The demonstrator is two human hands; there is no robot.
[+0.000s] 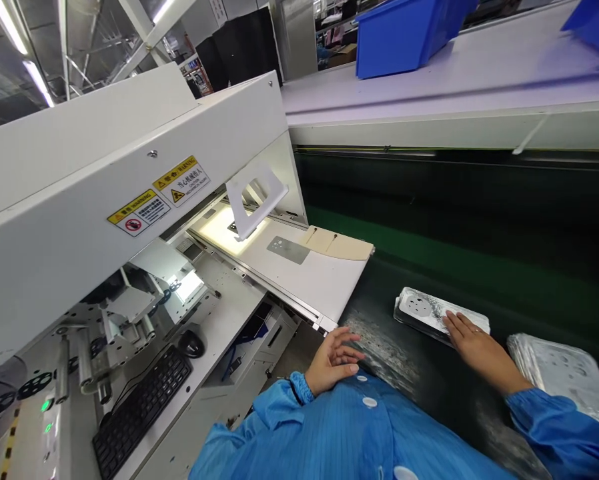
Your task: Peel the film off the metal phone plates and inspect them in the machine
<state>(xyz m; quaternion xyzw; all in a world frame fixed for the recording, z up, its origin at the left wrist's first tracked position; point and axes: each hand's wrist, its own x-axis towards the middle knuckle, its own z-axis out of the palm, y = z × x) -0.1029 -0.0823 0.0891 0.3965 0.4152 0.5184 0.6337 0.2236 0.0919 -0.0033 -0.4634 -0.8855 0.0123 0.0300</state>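
Observation:
My right hand lies flat, fingers stretched out, on a small stack of thin silvery panels with round cut-outs, lying on the dark green conveyor belt. My left hand rests open at the belt's near edge, close to my blue smock, holding nothing. A second stack of the same silvery panels lies just right of my right forearm. One grey panel sits on the white machine tray to the left.
A large white machine with warning labels fills the left side. Below it are a black keyboard and a mouse. Blue bins stand on the far white shelf beyond the belt.

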